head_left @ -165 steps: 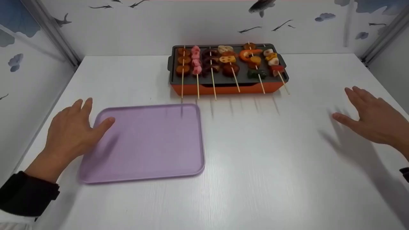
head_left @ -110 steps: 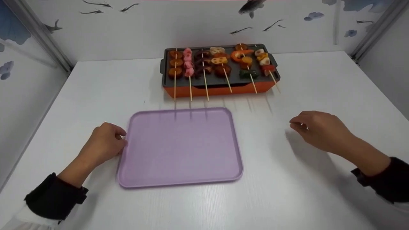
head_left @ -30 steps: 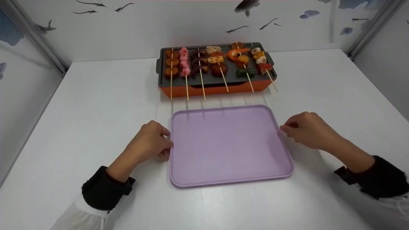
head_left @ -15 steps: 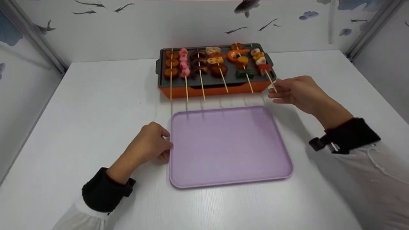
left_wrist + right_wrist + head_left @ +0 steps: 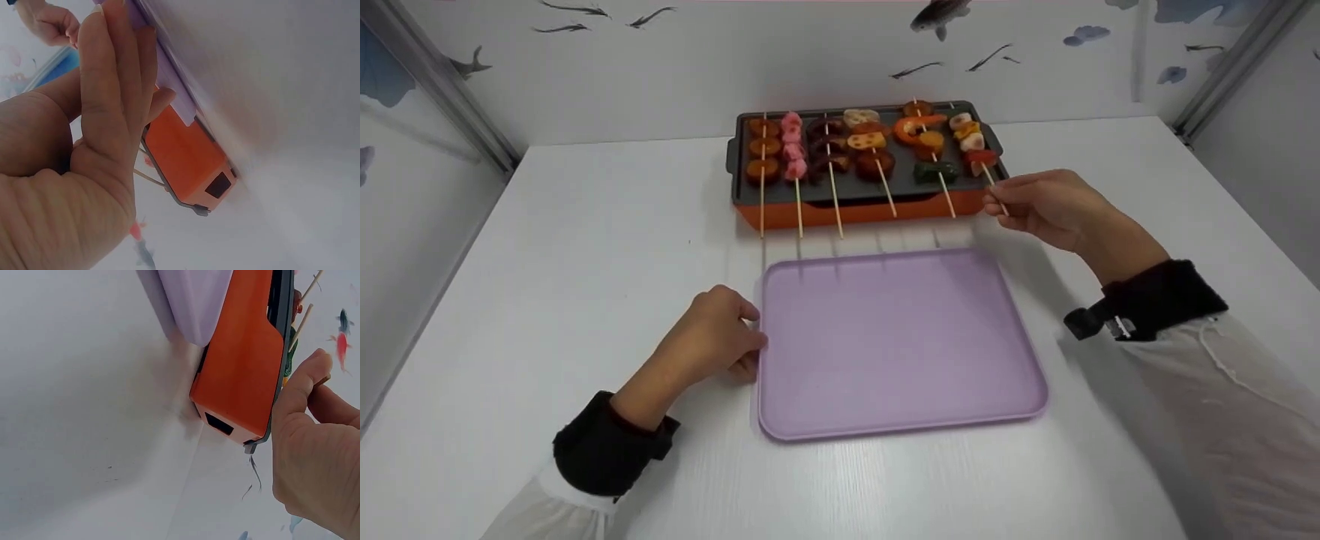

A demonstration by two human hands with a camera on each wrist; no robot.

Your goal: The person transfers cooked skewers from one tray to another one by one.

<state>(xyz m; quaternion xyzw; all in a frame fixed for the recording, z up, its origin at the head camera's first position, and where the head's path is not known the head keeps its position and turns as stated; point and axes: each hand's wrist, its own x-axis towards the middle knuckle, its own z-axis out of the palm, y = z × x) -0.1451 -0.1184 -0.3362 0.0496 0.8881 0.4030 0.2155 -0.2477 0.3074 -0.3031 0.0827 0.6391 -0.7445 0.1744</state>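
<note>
Here, on the counter (image 5: 585, 225), the tray (image 5: 900, 345) lay before the grill (image 5: 847, 216), the left hand (image 5: 709, 330), fingers curled, pinching its left edge, the right hand's (image 5: 1054, 206) gripping the grill's rightmost skewer (image 5: 979, 158).

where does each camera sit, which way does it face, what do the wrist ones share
Head: on the head, facing forward and down at the purple tray and grill; left hand, right hand and both forearms show.
Left wrist: on that wrist, looking along the fingers at the tray's edge and grill beyond; left hand large, right hand at upper left.
Right wrist: on that wrist, looking past the fingers at the grill's end and a tray corner; only the right hand shows.
Both wrist views show the tray and grill.
</note>
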